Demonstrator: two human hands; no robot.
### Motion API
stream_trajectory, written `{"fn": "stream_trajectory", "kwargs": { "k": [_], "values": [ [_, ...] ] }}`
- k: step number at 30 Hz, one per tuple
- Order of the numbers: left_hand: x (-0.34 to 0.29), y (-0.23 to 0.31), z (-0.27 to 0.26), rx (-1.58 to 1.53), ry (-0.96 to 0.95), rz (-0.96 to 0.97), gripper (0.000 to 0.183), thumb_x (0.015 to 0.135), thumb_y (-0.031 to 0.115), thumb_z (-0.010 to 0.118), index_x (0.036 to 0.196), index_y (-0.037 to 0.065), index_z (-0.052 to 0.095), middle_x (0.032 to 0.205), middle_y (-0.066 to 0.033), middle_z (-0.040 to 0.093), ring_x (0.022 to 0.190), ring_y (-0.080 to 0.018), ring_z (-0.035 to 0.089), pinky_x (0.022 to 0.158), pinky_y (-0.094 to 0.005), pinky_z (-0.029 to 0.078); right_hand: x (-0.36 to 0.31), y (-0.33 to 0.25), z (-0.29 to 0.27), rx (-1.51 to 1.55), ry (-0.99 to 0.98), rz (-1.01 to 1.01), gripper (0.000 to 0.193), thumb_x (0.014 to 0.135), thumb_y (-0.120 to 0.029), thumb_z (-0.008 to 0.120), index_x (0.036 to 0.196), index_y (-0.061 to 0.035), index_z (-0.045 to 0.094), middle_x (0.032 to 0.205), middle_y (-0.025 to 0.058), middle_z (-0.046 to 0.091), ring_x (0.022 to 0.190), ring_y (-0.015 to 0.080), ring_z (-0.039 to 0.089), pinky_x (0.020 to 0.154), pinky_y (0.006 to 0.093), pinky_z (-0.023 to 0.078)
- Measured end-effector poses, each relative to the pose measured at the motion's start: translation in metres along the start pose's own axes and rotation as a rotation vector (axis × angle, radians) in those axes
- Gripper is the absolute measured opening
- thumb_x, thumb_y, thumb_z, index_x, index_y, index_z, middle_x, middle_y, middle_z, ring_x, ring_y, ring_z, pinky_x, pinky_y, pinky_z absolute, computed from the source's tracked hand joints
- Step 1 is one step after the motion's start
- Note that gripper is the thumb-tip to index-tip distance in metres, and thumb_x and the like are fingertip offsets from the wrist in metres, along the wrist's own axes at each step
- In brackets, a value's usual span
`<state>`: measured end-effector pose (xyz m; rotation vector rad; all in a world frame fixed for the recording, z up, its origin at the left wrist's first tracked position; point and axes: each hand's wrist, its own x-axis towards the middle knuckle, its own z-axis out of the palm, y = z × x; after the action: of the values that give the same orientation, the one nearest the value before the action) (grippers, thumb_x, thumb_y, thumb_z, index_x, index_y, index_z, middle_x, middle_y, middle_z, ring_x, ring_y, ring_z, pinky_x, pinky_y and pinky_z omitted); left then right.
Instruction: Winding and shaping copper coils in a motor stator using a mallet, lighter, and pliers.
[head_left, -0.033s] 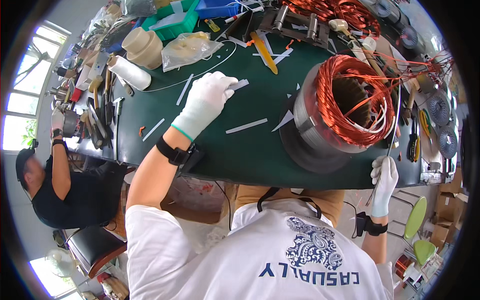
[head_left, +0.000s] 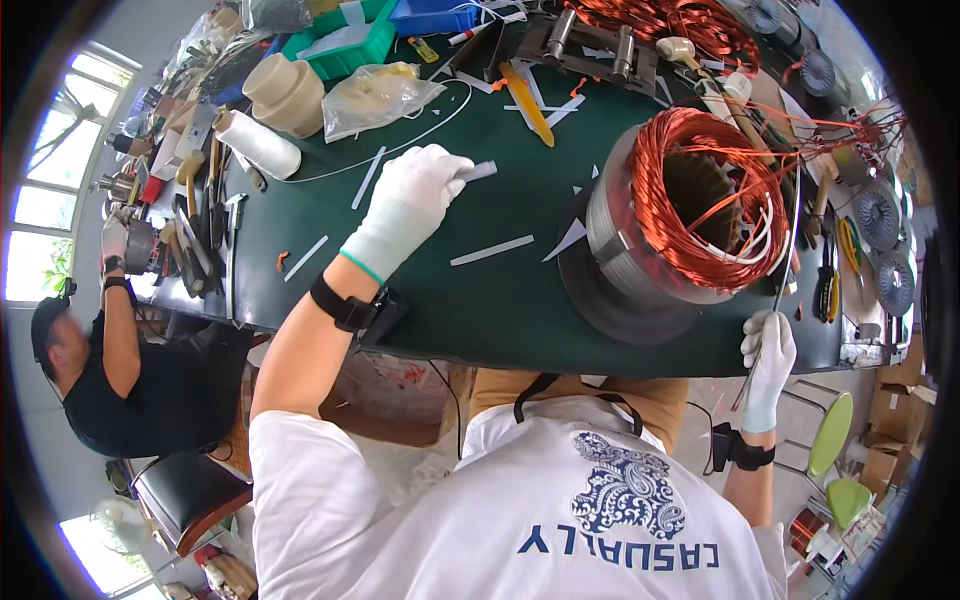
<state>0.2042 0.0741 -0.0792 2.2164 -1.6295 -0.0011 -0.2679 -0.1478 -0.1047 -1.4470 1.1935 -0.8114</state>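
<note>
Presently, the copper winding point(head_left: 655, 190) sits at the right of the green table point(head_left: 440, 310), at the top of a grey drum point(head_left: 612, 245); the right hand point(head_left: 768, 345), fingers curled around a thin grey rod point(head_left: 785, 282) that runs up close beside the winding, presents the main hazard: a sideways slip could scrape the wire's coating or snag a strand, though whether rod and winding touch cannot be told; the left hand point(head_left: 415, 190) has its fingertips pinched on a pale strip point(head_left: 482, 171), well apart from the winding; a loose grip or abrupt pull could drop or crease it; a pointed white scrap point(head_left: 567, 241) lies beside the drum and could be trapped beneath should the drum shift; farther right, loose red wires point(head_left: 880, 122) trail over clutter and, if caught by a sleeve, could drag the winding out of shape
</note>
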Motion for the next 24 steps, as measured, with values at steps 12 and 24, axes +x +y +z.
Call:
{"fn": "stream_trajectory", "kwargs": {
  "k": [12, 24],
  "values": [
    [-0.162, 0.054, -0.039, -0.101, 0.004, 0.065, 0.043, 0.080, 0.032, 0.080, 0.112, 0.005, 0.072, 0.118, -0.0119, 0.070, 0.112, -0.0389, 0.066, 0.098, -0.0507, 0.052, -0.001, -0.008, -0.002, -0.004, -0.057, -0.001, 0.029, 0.112, -0.023, 0.049, 0.098, -0.0036, 0.066, 0.084, 0.0045, 0.066, 0.060, 0.0047, 0.054, 0.050, 0.0195, 0.038],
    [-0.135, 0.145, -0.080, 0.119, 0.047, 0.116, 0.020, 0.066, 0.012, 0.078, 0.085, 0.012, 0.073, 0.078, -0.0033, 0.066, 0.075, -0.0226, 0.068, 0.072, -0.0360, 0.056, -0.061, -0.037, 0.020, 0.494, -0.188, -0.127, 0.036, 0.113, -0.024, 0.051, 0.138, 0.0011, 0.055, 0.098, 0.0049, 0.063, 0.068, 0.0048, 0.046, 0.056, 0.0202, 0.037]
  ]
}}
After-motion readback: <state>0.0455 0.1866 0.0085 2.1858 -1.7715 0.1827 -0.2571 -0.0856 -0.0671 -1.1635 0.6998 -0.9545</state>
